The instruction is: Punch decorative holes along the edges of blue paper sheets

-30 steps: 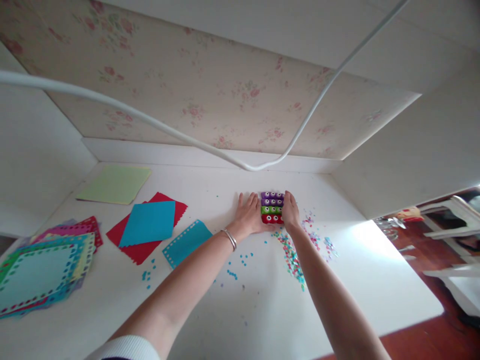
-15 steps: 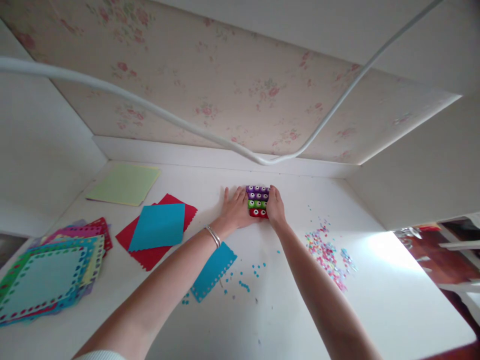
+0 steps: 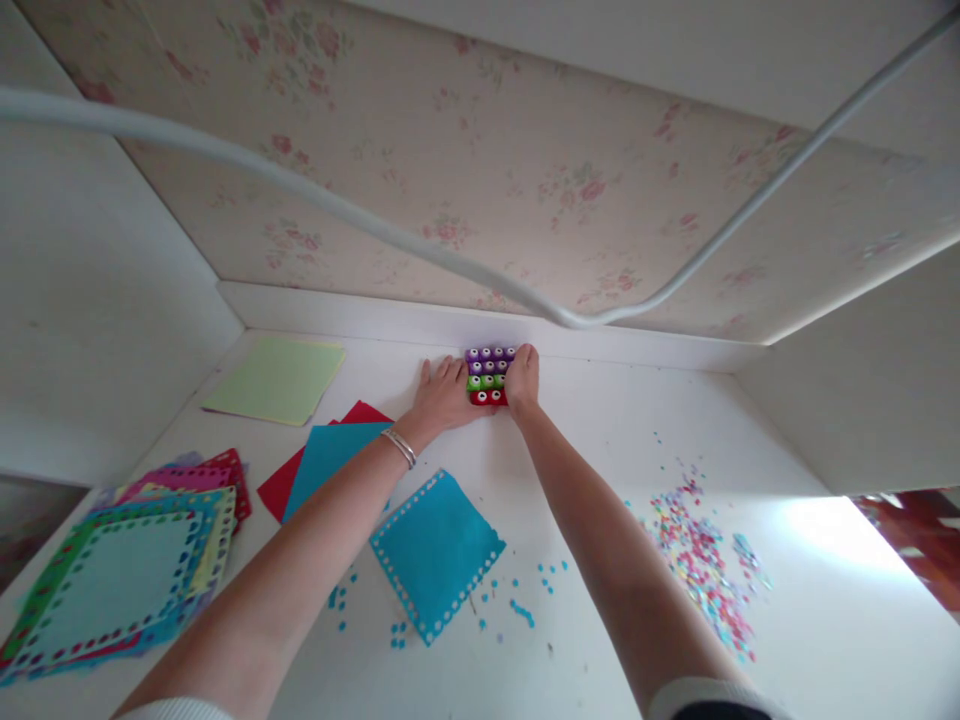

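Between my two hands, near the back edge of the white table, sits a block of purple, green and red pieces [image 3: 487, 378] in rows, dotted with white eye-like circles. My left hand [image 3: 444, 396] lies palm down against its left side, outer fingers spread and the thumb side along its lower corner. Pressed to the right side is my right hand [image 3: 523, 378], its fingers close together and partly hidden. Nearer me lies a blue square of paper [image 3: 439, 555] with punched holes along its edges. Under my left forearm, another blue sheet [image 3: 330, 455] rests on red paper [image 3: 277, 487].
Pale green sheets [image 3: 277, 380] lie at the back left. In front of them is a pile of coloured, hole-edged sheets [image 3: 127, 570]. Multicoloured paper dots [image 3: 701, 560] are scattered at right, blue dots [image 3: 521, 612] nearer me. A white cable [image 3: 450, 262] hangs across the view.
Both hands and the block have shifted left and towards the back wall, still in contact. The hole-edged blue square has come out from behind my left forearm as my view turned.
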A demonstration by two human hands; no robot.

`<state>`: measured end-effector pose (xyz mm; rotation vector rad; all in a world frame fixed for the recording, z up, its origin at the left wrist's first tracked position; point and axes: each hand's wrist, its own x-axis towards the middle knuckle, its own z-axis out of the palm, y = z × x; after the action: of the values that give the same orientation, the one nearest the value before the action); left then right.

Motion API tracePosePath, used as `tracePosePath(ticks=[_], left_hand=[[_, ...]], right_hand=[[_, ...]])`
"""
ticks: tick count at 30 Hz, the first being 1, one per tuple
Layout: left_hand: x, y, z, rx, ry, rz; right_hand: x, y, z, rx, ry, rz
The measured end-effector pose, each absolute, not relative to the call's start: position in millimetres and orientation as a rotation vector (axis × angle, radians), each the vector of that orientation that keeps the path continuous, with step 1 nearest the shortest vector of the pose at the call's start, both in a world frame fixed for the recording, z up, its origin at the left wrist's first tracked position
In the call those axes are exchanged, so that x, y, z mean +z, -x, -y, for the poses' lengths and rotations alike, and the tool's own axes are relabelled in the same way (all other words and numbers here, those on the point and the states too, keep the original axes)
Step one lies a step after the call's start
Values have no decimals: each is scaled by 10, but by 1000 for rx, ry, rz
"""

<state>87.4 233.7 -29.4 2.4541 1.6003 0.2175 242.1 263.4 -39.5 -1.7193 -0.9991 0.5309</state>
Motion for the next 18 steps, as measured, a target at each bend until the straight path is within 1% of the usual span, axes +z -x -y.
tracePosePath(ticks=[7,12,15,17,18], left_hand=[[-208,-835,-2407,185,-2435,-1608],[46,-769,-2225,176,-2423,-1591],[278,-731,-1700,230,-2443,-1527],[444,-712,-1112,365,-2380,-1269],[527,-702,-770,368,-2320,-1047]], right_hand=[[-389,-2433,-2665,555,1699,976],[-224,-2496,-2393,564,1636,995],[-86,-2468,-1952,628,1552,1013],[-8,-2402,-1554,761,1433,1017],[24,-2355,-1339,850,1372,1015]])
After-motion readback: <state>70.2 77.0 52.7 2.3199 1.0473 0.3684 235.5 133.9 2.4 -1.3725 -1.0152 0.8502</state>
